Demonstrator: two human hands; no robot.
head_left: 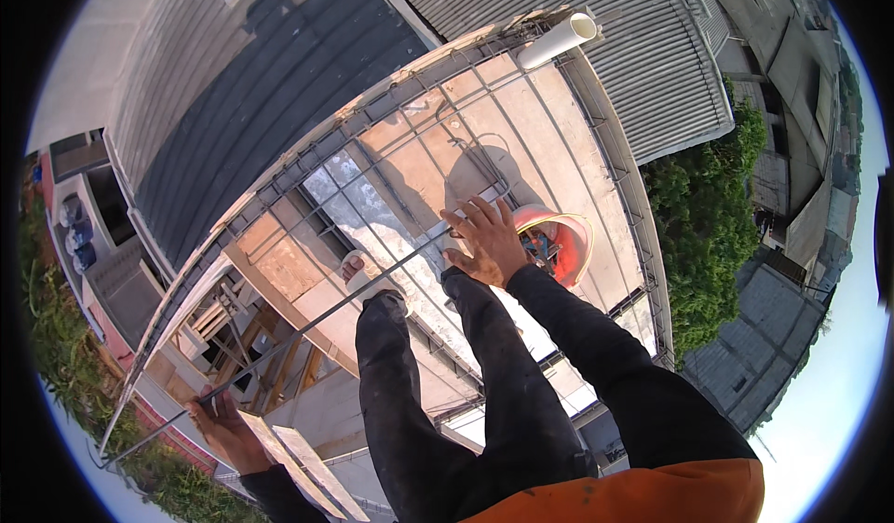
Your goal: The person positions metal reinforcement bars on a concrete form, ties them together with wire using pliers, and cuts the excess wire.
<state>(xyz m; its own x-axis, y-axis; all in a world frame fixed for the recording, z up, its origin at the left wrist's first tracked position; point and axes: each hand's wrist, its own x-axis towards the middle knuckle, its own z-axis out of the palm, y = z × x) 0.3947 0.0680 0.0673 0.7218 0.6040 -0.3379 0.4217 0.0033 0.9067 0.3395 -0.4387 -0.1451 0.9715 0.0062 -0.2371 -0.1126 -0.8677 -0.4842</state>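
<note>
A long, thin steel reinforcing bar (pixel 321 316) runs slantwise from the lower left to the middle, with bent ends. At the lower left, my left hand (pixel 231 433) has its fingers closed about the bar near its far-left end. My right hand (pixel 491 244) is over the bar's other end, fingers spread and palm down; the bar passes beneath the fingertips. Close beside that hand stands a red bucket (pixel 579 251) with small tools or metal pieces inside. Under the bar lies a grid of tied rebar (pixel 419 132) over plywood boards.
My feet in sandals (pixel 372 276) stand on a pale strip between the bars. A white plastic pipe (pixel 557 41) sticks up at the far corner. Timber pieces (pixel 265 337) lie in an opening at the left. Beyond the slab's edge, corrugated roofs (pixel 577 48) and trees (pixel 703 234) lie lower down.
</note>
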